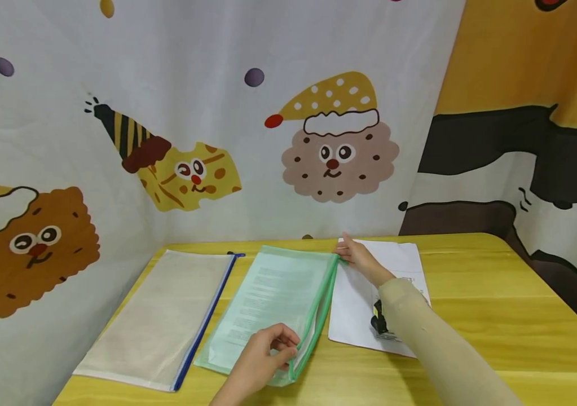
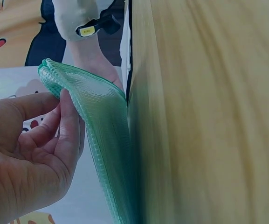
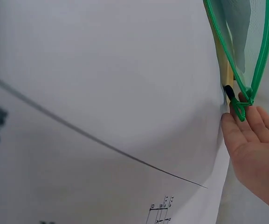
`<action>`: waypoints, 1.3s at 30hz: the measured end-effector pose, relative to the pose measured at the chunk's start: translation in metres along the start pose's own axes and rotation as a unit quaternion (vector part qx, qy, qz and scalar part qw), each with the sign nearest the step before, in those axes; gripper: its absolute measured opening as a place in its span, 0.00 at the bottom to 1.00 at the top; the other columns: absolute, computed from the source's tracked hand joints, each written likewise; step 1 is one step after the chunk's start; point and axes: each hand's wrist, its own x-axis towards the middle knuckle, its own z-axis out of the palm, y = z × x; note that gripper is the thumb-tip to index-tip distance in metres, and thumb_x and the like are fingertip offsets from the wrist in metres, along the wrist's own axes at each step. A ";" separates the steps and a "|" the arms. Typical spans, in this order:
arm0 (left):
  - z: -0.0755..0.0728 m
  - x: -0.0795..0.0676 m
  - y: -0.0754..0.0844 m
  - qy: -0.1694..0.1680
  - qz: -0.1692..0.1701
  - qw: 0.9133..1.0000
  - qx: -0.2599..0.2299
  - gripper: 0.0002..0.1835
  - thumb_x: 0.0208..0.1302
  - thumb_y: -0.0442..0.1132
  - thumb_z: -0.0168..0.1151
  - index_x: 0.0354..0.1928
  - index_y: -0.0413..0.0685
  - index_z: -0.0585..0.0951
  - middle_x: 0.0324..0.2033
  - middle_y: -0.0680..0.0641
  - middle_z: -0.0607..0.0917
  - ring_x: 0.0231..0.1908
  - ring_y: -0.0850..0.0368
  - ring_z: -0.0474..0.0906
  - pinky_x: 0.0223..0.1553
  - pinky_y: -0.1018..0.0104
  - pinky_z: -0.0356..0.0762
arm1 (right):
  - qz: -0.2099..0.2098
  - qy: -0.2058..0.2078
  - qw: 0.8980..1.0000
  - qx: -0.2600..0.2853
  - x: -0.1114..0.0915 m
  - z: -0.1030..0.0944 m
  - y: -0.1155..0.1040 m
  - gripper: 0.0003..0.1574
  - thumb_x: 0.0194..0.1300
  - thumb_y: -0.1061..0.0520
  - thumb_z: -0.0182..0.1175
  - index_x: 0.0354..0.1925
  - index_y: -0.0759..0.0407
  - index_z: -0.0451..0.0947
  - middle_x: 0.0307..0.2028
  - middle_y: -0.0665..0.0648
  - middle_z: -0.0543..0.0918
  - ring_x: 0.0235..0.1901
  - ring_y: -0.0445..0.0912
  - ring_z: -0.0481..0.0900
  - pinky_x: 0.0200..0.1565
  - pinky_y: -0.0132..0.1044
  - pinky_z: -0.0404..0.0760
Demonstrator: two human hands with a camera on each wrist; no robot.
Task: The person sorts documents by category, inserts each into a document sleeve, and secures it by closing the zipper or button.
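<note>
A translucent green zipper pouch [image 1: 273, 299] lies on the table, a printed sheet showing through it. Its zipper side gapes along the right edge. My left hand [image 1: 263, 358] pinches that edge at the near end; in the left wrist view the thumb and fingers [image 2: 69, 126] hold the green mesh rim [image 2: 85, 107]. At the far corner, my right hand [image 1: 359, 260] touches the zipper's end. The right wrist view has its fairly straight fingers [image 3: 260, 123] behind the green zipper [image 3: 265, 51] and its pull loop [image 3: 239, 109].
Left of the green pouch lies a clear pouch with a blue zipper [image 1: 161, 316]. White printed papers [image 1: 349, 316] lie to the right, partly under my right forearm. A cartoon-patterned curtain [image 1: 247, 214] stands behind the yellow wood-grain table [image 1: 496, 316].
</note>
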 end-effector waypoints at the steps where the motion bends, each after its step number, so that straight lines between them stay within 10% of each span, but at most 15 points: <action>1: 0.000 0.000 0.000 0.000 0.000 1.000 0.001 0.04 0.64 0.33 0.59 0.40 0.42 0.78 0.33 0.48 0.80 0.31 0.60 0.77 0.28 0.66 0.81 | 0.000 0.004 1.000 0.000 0.000 0.000 0.000 0.49 0.71 0.31 0.29 0.68 0.71 0.54 0.66 0.69 0.64 0.68 0.60 0.56 0.68 0.53 0.54; 18: -0.001 0.001 -0.001 0.003 0.006 1.000 0.000 0.04 0.63 0.33 0.59 0.39 0.43 0.79 0.33 0.47 0.80 0.31 0.59 0.77 0.28 0.66 0.81 | 0.006 0.049 0.999 -0.011 -0.002 0.006 0.004 0.25 0.71 0.56 0.50 0.61 0.70 0.67 0.50 0.64 0.77 0.34 0.41 0.78 0.43 0.40 0.81; 39: 0.001 0.029 0.013 -0.036 -0.011 0.995 0.089 0.03 0.63 0.36 0.60 0.36 0.45 0.79 0.31 0.51 0.80 0.31 0.55 0.79 0.29 0.64 0.81 | 0.001 0.042 0.999 -0.017 -0.009 0.005 0.005 0.33 0.64 0.63 0.58 0.66 0.65 0.62 0.60 0.68 0.66 0.50 0.50 0.75 0.49 0.42 0.79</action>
